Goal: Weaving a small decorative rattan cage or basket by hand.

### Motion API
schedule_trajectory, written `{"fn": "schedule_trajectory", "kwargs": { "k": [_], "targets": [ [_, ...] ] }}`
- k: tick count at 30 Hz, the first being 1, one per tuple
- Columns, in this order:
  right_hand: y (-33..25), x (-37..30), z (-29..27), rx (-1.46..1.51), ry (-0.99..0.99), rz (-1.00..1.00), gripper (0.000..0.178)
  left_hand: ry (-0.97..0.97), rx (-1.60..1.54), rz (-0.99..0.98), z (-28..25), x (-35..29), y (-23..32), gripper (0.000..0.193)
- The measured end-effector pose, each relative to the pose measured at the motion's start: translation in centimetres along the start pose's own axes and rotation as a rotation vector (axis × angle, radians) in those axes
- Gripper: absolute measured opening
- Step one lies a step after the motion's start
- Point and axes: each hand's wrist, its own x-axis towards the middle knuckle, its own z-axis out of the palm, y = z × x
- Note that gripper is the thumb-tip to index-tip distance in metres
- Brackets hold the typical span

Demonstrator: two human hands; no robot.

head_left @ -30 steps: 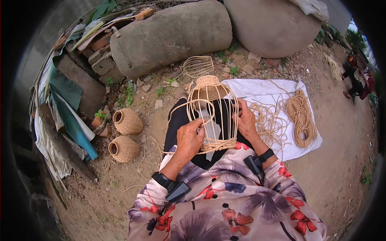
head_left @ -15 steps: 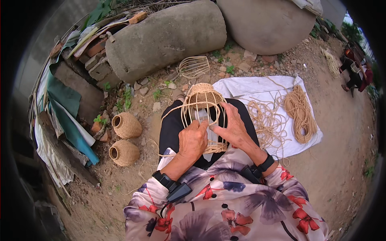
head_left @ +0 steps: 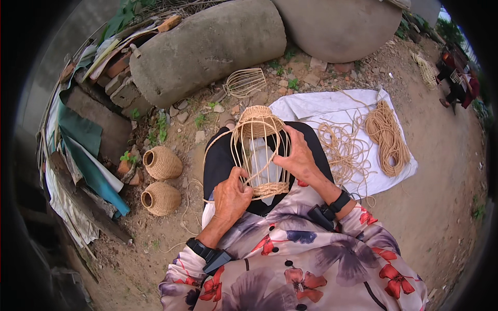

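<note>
Drawn toward the body since half a second ago, the left hand (head_left: 232, 198) curls at the lower left of the part-woven basket (head_left: 257, 126) over the lap; I cannot tell whether it pinches a strand. Thumb and fingers of the right hand (head_left: 300, 156) spread against the opposite side. To the right, tangled cord (head_left: 340, 147) and a coiled hank (head_left: 385, 137) lie on a white sheet (head_left: 295, 104); two woven pots (head_left: 163, 163) sit leftward.
</note>
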Motion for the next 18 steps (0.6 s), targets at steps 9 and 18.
{"fn": "schedule_trajectory", "kwargs": {
  "k": [9, 18],
  "targets": [
    [-0.2, -0.3, 0.2, -0.028, -0.005, -0.014, 0.084, 0.133, 0.097, 0.441, -0.6, 1.4, 0.4, 0.019],
    [-0.1, 0.1, -0.5, 0.005, -0.042, 0.000, 0.084, 0.217, 0.260, 0.107, -2.8, 2.1, -3.5, 0.012]
  ]
}}
